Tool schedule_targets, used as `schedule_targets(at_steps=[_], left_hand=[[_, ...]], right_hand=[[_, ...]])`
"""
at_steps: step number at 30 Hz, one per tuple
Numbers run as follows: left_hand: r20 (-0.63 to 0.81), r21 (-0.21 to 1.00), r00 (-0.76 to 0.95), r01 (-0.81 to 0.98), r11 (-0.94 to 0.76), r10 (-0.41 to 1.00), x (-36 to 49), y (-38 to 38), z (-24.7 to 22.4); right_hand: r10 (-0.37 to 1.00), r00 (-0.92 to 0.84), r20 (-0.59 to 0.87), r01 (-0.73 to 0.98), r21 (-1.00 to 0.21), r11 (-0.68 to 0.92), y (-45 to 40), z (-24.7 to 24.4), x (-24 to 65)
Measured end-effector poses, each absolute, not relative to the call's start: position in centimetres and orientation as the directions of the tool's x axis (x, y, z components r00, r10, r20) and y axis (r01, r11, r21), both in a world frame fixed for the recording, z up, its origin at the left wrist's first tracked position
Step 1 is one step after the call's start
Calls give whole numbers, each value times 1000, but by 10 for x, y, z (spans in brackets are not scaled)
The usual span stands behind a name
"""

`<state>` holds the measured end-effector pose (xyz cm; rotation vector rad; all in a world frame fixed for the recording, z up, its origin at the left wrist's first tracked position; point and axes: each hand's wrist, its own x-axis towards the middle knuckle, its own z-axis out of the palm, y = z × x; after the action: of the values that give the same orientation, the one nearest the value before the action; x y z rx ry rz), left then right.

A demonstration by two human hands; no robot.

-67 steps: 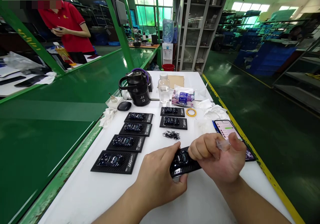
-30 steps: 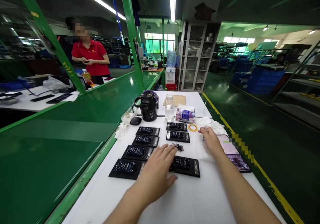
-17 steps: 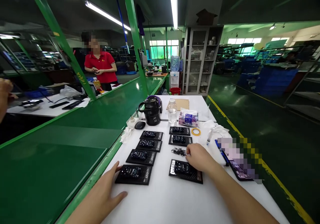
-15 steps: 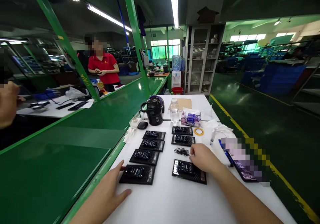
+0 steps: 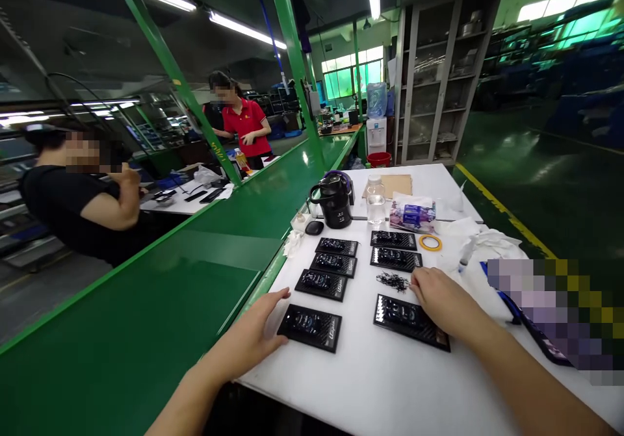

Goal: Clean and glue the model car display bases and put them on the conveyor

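My left hand (image 5: 256, 332) is open at the left end of the nearest left black plate (image 5: 312, 327), thumb and fingers spread around its corner. My right hand (image 5: 441, 296) has its fingers pinched together at the right edge of a small pile of thin black pieces (image 5: 392, 282); what lies between the fingertips is too small to make out. Beneath that wrist is the nearest right plate (image 5: 404, 319), partly covered by the hand. Each plate is a dark rectangle bearing a glossy raised, car-like shape. More such plates (image 5: 322, 284) stand in two columns behind.
A yellow tape roll (image 5: 431, 242), a black jug (image 5: 335, 202), a clear bottle (image 5: 376, 202) and a mouse (image 5: 314, 228) stand farther back. White cloths (image 5: 497, 244) and a small syringe-like tube (image 5: 465, 255) lie right. A green conveyor (image 5: 205, 280) runs along the left; two people are beyond it.
My view has swung left, so the table sits farther right and a person in black shows more fully. My left thumb is closer to the front left plate; my right hand stays by the pile.
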<state>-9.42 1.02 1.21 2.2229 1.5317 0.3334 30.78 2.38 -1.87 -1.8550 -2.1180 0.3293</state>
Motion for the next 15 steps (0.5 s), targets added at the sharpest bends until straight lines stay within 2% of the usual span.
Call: schedule_targets(at_steps=[3, 6, 9, 11, 15], left_hand=[[155, 566, 258, 768, -299, 954, -73, -2, 13], [291, 630, 186, 701, -334, 939, -29, -2, 13], [310, 566, 416, 642, -517, 855, 20, 8, 19], [299, 518, 567, 579, -630, 767, 45, 17, 24], [328, 490, 633, 520, -699, 701, 69, 31, 28]], right_hand=[[975, -153, 163, 902, -380, 205, 18, -16, 302], [919, -231, 319, 830, -428, 357, 9, -11, 288], [867, -276, 415, 732, -495, 469, 1, -9, 272], [830, -285, 479, 691, -497, 524, -1, -10, 266], [759, -292, 581, 660, -452, 600, 1, -12, 265]])
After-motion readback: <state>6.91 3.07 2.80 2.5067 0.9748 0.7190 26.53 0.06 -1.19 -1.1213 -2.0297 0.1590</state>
